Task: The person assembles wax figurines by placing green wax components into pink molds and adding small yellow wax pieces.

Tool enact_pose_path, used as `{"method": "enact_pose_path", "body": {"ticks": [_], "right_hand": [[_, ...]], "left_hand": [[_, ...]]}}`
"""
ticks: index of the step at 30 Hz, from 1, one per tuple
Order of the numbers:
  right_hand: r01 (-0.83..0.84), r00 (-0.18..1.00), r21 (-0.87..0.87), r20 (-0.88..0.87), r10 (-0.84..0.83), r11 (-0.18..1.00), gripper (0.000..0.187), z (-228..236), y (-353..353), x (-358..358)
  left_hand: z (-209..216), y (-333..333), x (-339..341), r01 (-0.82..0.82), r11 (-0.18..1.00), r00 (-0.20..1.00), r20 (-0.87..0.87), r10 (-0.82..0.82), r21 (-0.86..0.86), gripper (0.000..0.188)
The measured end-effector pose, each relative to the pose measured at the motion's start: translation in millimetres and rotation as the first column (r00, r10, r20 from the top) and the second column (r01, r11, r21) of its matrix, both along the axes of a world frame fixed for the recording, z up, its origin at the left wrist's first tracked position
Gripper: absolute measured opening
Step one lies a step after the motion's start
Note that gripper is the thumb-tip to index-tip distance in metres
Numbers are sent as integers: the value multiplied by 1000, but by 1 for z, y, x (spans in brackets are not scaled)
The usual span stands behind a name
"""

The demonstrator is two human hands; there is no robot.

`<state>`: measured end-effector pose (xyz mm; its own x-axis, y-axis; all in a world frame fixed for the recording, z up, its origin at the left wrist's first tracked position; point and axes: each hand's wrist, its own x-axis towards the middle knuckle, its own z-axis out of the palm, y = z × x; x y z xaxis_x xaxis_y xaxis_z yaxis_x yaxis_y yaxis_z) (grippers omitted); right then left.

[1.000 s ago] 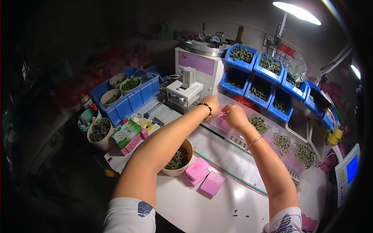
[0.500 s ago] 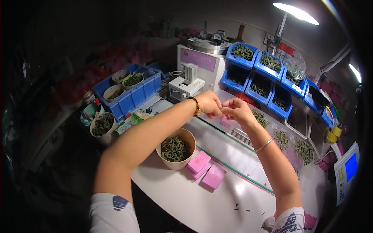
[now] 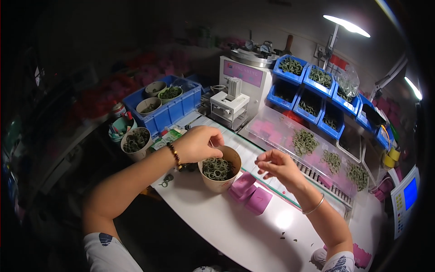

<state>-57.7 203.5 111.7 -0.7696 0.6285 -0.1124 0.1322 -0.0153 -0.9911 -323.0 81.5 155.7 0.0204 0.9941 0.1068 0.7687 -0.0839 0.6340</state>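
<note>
Under the left hand [image 3: 197,144], near the right hand [image 3: 279,167], cream tub [image 3: 216,186]

Room along front tabletop [image 3: 226,220], tub [image 3: 212,183] blocking behind

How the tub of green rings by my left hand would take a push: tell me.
It would probably slide, as the tub stands on a glossy white table. Pushed near its rim, it might tip, since it looks narrower at the base. The green rings lie piled inside, apparently loose, so they would likely shift with a jolt.
</note>
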Motion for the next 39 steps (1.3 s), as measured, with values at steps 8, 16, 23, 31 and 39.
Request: {"method": "enact_pose_path", "body": {"ticks": [8,16,23,31,39], "right_hand": [[69,989,479,82,-123,875,34,-67,-12,7],[-26,991,476,131,-41,879,47,-84,-38,-5],[12,993,434,104,-64,901,44,-90,-44,-2],[29,991,487,100,-88,873,47,-90,-49,-5],[30,981,620,131,-141,784,47,-90,-52,1]], "left_hand": [[-47,-67,26,-4,981,929,-363,76,194,33],[-62,-69,31,-16,970,930,-352,103,243,14],[10,-71,-12,-140,815,966,-104,238,562,10],[63,-31,-215,-329,505,642,-203,739,798,17],[-12,5,-339,-666,464,361,-292,886,584,24]]}}
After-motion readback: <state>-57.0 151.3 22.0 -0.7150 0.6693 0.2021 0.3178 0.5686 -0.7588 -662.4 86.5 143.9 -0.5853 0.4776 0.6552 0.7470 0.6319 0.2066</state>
